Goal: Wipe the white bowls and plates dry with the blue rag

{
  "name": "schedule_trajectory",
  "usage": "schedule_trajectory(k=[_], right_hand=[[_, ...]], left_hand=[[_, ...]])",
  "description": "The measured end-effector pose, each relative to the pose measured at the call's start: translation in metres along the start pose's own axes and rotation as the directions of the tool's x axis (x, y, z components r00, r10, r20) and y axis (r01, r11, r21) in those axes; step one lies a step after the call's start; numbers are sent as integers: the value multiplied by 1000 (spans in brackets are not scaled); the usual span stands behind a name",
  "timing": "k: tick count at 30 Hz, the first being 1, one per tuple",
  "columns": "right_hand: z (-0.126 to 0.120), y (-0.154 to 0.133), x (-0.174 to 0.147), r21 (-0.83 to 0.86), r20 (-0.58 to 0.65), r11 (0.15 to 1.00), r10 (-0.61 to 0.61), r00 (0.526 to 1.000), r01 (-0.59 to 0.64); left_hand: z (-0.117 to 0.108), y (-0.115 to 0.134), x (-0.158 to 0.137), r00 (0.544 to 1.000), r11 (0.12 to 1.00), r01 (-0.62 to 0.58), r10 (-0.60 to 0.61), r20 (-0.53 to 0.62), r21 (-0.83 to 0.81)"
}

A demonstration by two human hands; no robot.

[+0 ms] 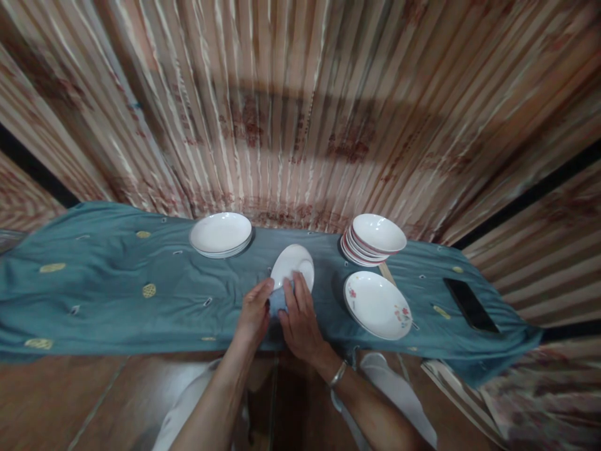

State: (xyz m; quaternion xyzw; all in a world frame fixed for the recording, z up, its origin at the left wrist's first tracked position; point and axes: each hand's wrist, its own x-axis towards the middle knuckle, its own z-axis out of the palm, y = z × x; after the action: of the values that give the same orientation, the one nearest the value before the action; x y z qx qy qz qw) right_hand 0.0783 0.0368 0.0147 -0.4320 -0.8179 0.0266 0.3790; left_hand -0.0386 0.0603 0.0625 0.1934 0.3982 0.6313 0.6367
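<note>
My left hand [254, 312] is closed on the lower left rim of a white dish [292, 260], thumb along the edge. The dish is tilted and held over the middle of the table; whether it is a plate or a bowl I cannot tell. My right hand [301, 322] presses a light blue cloth [278, 302] against the dish's lower part, its fingers bunched round the cloth. Part of the cloth and the dish's near rim are hidden by my hands.
A stack of white plates [221, 233] stands at back left. At back right is a stack of red-rimmed bowls [378, 233], with a flowered oval plate [378, 307] in front. A black phone [470, 304] lies far right on the green tablecloth [113, 282]. A pleated curtain [282, 125] hangs behind.
</note>
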Motion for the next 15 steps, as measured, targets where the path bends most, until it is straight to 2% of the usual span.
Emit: schedule_trajectory(k=[4,9,15], right_hand=[[-10,3,17,-59,-13,998,6,1000,-7],[-23,10,32,-59,-114,997,38,993,-45],[-27,31,46,104,-230,977,208,951,-189]], left_hand=[[-1,-4,0,997,998,-45,41,70,54],[-6,-11,0,981,986,-90,63,182,142],[-10,-14,-1,964,963,-112,46,263,244]])
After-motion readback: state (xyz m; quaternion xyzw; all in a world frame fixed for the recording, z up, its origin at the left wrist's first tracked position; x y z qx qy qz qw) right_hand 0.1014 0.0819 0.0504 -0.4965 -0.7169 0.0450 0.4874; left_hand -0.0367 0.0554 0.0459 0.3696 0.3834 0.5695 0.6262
